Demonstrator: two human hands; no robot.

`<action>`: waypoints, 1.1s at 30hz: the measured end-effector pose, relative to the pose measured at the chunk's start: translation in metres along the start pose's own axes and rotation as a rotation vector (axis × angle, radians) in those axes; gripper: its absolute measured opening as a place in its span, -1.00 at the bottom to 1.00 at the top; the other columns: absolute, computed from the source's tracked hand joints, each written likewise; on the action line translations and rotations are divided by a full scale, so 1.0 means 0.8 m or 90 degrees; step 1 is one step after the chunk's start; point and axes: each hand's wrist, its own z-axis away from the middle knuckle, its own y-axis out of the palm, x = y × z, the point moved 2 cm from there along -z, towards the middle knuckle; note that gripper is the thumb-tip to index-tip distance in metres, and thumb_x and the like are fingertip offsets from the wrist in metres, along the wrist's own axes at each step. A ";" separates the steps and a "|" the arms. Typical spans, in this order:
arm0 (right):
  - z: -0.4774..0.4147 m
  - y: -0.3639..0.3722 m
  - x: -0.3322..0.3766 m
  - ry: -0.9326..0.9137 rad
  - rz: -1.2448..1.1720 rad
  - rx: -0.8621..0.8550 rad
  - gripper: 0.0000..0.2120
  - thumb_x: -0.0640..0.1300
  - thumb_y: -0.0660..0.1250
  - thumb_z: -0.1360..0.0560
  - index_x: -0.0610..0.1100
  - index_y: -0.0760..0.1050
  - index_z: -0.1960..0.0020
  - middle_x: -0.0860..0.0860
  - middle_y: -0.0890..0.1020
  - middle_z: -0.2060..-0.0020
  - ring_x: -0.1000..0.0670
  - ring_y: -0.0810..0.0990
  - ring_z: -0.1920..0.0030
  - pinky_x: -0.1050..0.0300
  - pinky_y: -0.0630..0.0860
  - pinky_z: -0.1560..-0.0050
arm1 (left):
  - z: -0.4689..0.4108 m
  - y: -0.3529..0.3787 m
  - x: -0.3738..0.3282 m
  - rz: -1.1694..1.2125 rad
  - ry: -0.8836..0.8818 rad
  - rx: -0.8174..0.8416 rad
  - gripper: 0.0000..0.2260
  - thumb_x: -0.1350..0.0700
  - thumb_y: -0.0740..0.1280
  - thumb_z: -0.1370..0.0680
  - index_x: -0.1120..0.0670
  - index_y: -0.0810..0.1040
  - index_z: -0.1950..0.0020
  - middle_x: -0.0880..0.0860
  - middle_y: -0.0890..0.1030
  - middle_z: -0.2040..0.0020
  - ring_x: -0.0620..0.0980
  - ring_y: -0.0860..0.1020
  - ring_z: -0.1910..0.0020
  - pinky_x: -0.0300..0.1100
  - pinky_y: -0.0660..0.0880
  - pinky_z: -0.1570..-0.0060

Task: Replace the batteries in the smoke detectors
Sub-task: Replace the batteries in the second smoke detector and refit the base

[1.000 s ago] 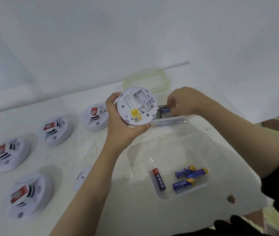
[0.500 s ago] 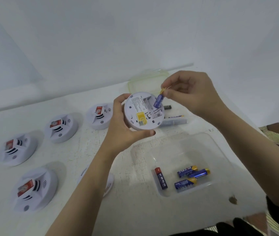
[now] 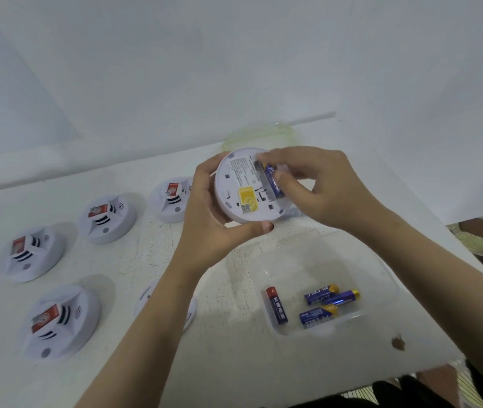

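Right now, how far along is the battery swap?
Done: the battery bay of the held detector is open. In hand: the left hand grips it back-up while the right hand seats a blue battery in it. Left: closing it, then the four other detectors; whether those are finished cannot be told. Four batteries lie in the clear tray.

White round smoke detector (image 3: 241, 188) back-side up in the left fingers (image 3: 204, 178), blue battery (image 3: 272, 181) set in its open compartment between the right fingers (image 3: 290, 187), four loose batteries (image 3: 319, 295) lying flat well below the fingers
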 end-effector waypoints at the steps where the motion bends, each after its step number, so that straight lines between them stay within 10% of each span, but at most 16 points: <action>1: 0.001 0.002 0.000 -0.019 0.005 -0.005 -0.69 -0.26 0.22 -0.49 -0.15 0.58 -0.19 -0.04 0.66 0.00 0.09 0.59 -0.03 0.33 0.55 0.01 | 0.002 0.001 0.000 0.007 0.000 -0.003 -0.16 0.17 0.57 -0.20 0.16 0.25 -0.39 -0.11 0.50 -0.26 -0.01 0.49 -0.29 -0.02 0.60 -0.07; 8: -0.001 0.006 -0.006 -0.091 0.002 -0.002 -0.67 -0.33 0.17 -0.48 -0.24 0.58 -0.17 0.05 0.55 -0.12 0.06 0.56 -0.09 0.23 0.58 0.10 | -0.001 0.001 0.001 0.038 0.007 -0.017 -0.16 0.18 0.57 -0.20 0.19 0.25 -0.40 0.12 0.43 -0.35 0.09 0.46 -0.34 0.09 0.59 -0.09; 15: -0.017 0.005 -0.038 0.178 -0.242 0.084 -0.57 -0.38 0.11 -0.51 -0.03 0.53 -0.23 0.03 0.59 -0.21 0.08 0.59 -0.16 0.17 0.53 -0.15 | -0.026 -0.014 0.012 0.005 0.018 -0.015 -0.19 0.17 0.56 -0.19 0.08 0.19 -0.31 0.06 0.40 -0.32 0.06 0.44 -0.34 0.01 0.57 -0.12; 23: -0.046 0.014 -0.073 0.330 0.051 0.167 -0.85 -0.28 0.24 -0.46 -0.12 0.57 0.16 0.02 0.65 0.23 0.07 0.63 0.37 0.27 0.49 0.37 | -0.028 -0.025 0.027 -0.054 -0.011 -0.034 -0.19 0.10 0.56 -0.15 -0.03 0.20 -0.27 -0.09 0.44 -0.24 -0.11 0.49 -0.26 -0.23 0.58 -0.01; 28: -0.044 0.039 -0.083 0.339 0.309 0.299 -0.80 -0.12 0.41 -0.40 -0.18 0.51 0.03 -0.02 0.56 0.09 -0.04 0.54 0.06 0.11 0.46 0.12 | -0.028 -0.026 0.033 -0.066 -0.019 -0.036 -0.16 0.10 0.57 -0.14 0.00 0.19 -0.30 -0.04 0.43 -0.26 -0.05 0.48 -0.29 -0.20 0.58 -0.04; 33: -0.043 0.041 -0.088 0.373 0.182 0.225 -0.83 -0.24 0.38 -0.40 -0.13 0.49 0.03 -0.04 0.60 0.11 -0.01 0.57 0.15 0.18 0.53 0.17 | -0.025 -0.028 0.036 -0.070 -0.035 -0.041 -0.15 0.22 0.59 -0.15 -0.01 0.19 -0.30 -0.06 0.44 -0.25 -0.06 0.48 -0.28 -0.26 0.57 -0.03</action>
